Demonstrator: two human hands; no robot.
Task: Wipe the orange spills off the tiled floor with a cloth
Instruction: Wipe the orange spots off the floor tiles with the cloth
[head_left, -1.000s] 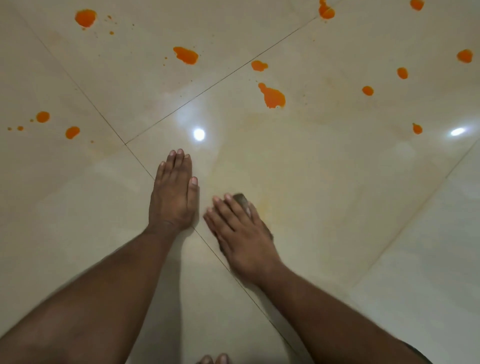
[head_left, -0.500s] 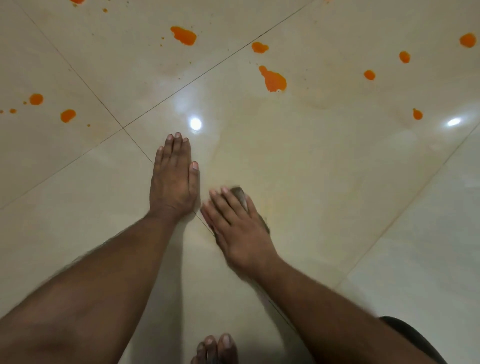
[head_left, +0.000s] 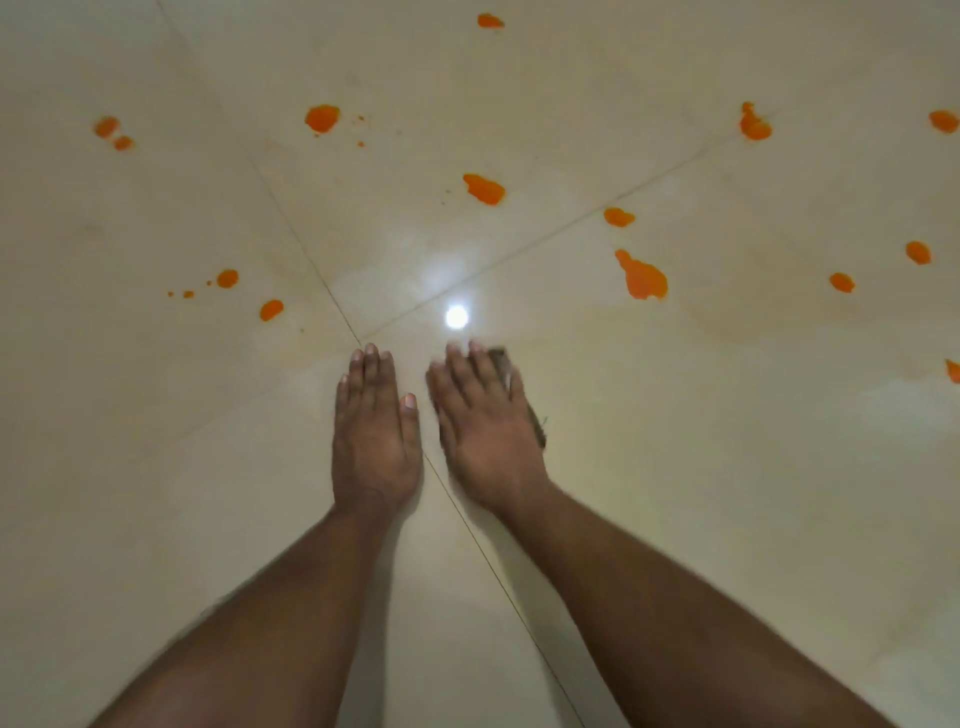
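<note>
Your two hands lie flat on the glossy cream tiled floor (head_left: 727, 467) at the middle of the frame, just beside each other but apart. Your left hand (head_left: 375, 441) is spread open, palm down, gripping nothing. Your right hand (head_left: 488, 436) presses flat, fingers extended, on a dark cloth (head_left: 501, 359); only the cloth's edge shows past your fingertips and along the hand's right side, so the grip is a flat press rather than a clench. You have about fifteen orange spills in view, plus a few tiny specks. The largest blot (head_left: 641, 275) sits right of centre, with a smaller one (head_left: 618, 216) just above it and another (head_left: 484, 188) near upper centre. Two lie at the upper left (head_left: 106, 126), two more at the left (head_left: 271, 309), and several dot the right side (head_left: 754, 124). All are well apart from the cloth. Thin grout lines cross near your left fingertips, and a round ceiling-light reflection (head_left: 456, 317) shines just above your right hand. A faint yellowish smear (head_left: 753, 312) stains the tile at the right.
</note>
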